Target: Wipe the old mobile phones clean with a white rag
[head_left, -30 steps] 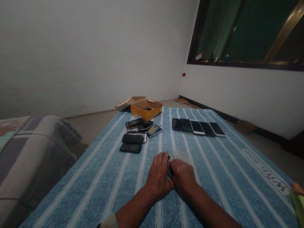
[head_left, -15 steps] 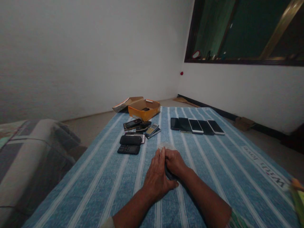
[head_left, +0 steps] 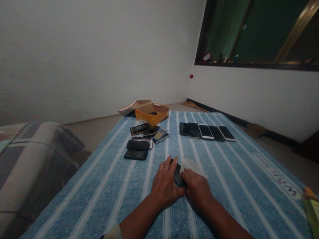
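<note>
Low in the middle of the frame, the left hand lies palm down, fingers loosely curled over a small dark handset, steadying it on the blue cloth with white stripes. Touching it on the right, the right hand is clenched around a crumpled white wipe, pressed against the handset. Above, mid-frame, lie a cluster of old keypad phones and a row of flat smartphones.
</note>
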`<state>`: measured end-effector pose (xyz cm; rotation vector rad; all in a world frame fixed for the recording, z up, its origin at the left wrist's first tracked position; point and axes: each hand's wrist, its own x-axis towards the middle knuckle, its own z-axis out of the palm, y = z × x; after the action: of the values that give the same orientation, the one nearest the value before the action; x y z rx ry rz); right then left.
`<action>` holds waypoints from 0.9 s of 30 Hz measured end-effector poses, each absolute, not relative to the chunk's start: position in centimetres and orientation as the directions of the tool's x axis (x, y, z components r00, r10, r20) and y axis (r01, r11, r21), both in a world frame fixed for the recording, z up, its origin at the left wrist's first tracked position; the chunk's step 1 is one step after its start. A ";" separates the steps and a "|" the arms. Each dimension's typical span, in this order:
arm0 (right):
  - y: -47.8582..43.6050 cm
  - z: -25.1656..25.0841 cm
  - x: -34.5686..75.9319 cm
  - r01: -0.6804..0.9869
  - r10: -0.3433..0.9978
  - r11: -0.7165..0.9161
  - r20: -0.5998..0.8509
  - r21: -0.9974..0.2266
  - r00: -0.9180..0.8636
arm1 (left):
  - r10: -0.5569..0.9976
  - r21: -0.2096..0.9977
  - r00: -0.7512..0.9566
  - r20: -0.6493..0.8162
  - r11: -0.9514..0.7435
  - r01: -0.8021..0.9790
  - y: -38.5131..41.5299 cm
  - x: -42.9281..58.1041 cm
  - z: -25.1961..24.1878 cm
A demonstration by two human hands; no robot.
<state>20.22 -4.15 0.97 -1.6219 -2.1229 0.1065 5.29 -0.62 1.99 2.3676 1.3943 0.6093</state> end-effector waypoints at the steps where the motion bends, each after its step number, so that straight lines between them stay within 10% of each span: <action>1: -4.7 0.8 20.3 0.906 0.929 0.292 0.316 -0.305 -0.193 | 0.889 0.468 0.423 0.175 -0.453 0.759 -0.7 5.3 2.2; 11: -6.7 -0.1 19.4 0.957 0.849 0.281 0.483 -0.071 -0.214 | 0.906 0.393 0.391 0.163 -0.423 0.816 -1.3 5.6 2.6; 27: -5.0 -1.3 20.6 0.943 0.723 0.331 0.649 -0.026 -0.236 | 0.772 0.437 0.629 0.096 -0.600 0.670 1.8 2.6 3.9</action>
<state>20.59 -4.97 -1.32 -1.4580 -2.0354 -0.5071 2.58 1.79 3.91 2.4921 1.1508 0.3917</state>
